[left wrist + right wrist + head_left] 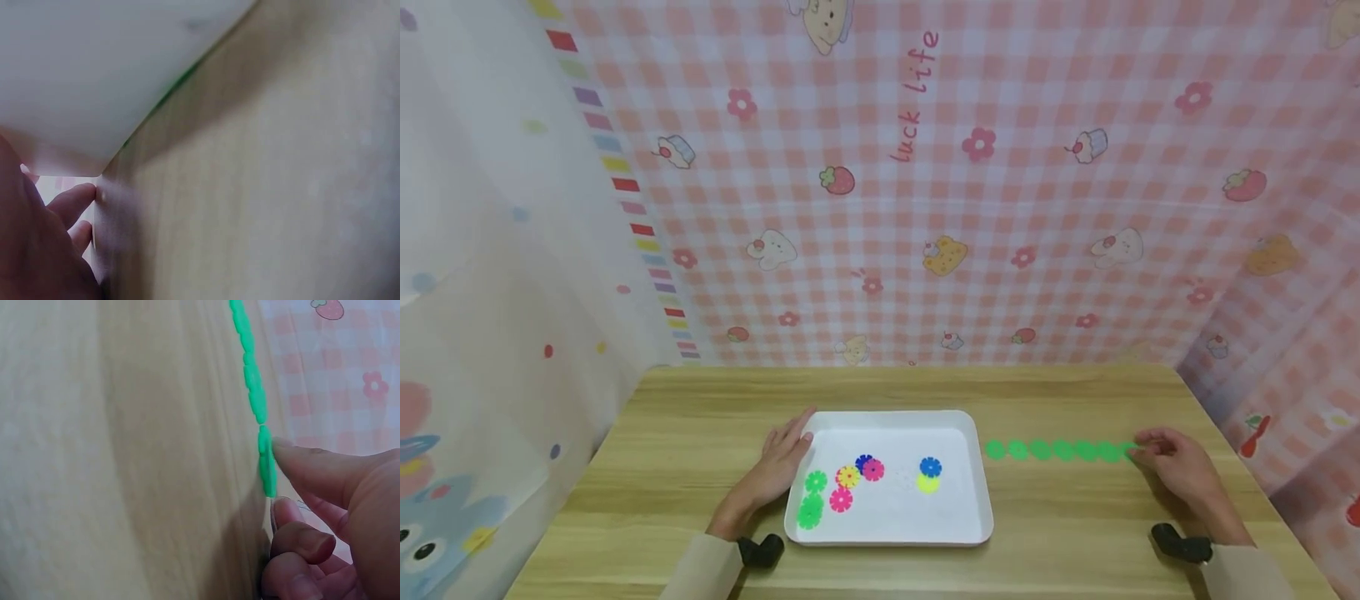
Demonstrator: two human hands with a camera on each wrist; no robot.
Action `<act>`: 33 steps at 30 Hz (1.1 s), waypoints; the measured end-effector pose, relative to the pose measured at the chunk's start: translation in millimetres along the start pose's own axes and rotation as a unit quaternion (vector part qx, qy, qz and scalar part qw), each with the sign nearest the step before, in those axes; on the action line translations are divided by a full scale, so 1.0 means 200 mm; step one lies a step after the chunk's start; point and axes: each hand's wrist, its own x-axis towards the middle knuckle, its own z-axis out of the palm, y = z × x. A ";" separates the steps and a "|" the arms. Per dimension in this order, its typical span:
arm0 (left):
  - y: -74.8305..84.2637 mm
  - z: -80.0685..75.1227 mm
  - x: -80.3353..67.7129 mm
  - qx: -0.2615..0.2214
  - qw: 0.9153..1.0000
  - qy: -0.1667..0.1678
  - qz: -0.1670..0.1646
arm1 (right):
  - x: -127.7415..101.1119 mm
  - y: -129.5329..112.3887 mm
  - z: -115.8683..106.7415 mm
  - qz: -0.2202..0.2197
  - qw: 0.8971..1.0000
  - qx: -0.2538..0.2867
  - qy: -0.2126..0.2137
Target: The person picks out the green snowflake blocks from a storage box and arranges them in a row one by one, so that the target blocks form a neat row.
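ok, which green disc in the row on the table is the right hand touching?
The rightmost green disc, at the row's far end from the tray. The right hand has its fingers on it; the others lie untouched.

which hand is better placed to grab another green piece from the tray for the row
Left, probably. The left hand rests at the left rim of the white tray, right beside the green pieces. The right hand is across the table, pinching the end of the green row.
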 end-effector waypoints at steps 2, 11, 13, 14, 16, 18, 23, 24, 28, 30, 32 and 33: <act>0.00 0.02 0.01 0.000 1.000 -0.002 0.001 | -0.02 0.00 -0.02 0.002 1.000 0.000 0.003; 0.01 0.03 0.00 0.000 1.000 -0.002 -0.007 | -0.03 -0.21 0.01 -0.006 0.999 0.038 -0.030; 0.01 0.03 0.00 0.002 1.000 -0.003 -0.005 | -0.01 -0.31 0.04 -0.023 0.997 0.050 -0.048; 0.01 0.03 0.00 0.004 1.000 -0.004 -0.005 | 0.00 -0.36 0.06 -0.034 0.996 0.057 -0.055; 0.01 0.03 0.00 0.006 1.000 -0.005 -0.002 | 0.03 -0.46 0.10 -0.051 0.993 0.077 -0.072; 0.01 0.02 0.00 0.003 1.000 -0.002 0.006 | 0.06 -0.56 0.14 -0.069 0.989 0.094 -0.094; 0.02 0.00 0.00 0.002 1.000 0.003 0.013 | 0.13 -0.78 0.27 -0.124 0.973 0.118 -0.156; 0.02 0.00 0.00 0.001 1.000 0.004 0.012 | 0.15 -0.82 0.29 -0.136 0.969 0.119 -0.169; 0.02 -0.01 0.00 0.001 1.000 0.002 0.009 | 0.18 -0.99 0.42 -0.156 0.958 0.109 -0.214; 0.02 -0.02 0.00 0.001 1.000 0.000 0.006 | 0.19 -1.08 0.49 -0.164 0.953 0.096 -0.236; 0.01 -0.02 -0.01 0.003 1.000 -0.002 0.003 | 0.19 -1.15 0.56 -0.168 0.948 0.086 -0.258; 0.01 -0.02 -0.01 0.004 1.000 -0.002 -0.001 | 0.19 -1.19 0.60 -0.172 0.944 0.082 -0.269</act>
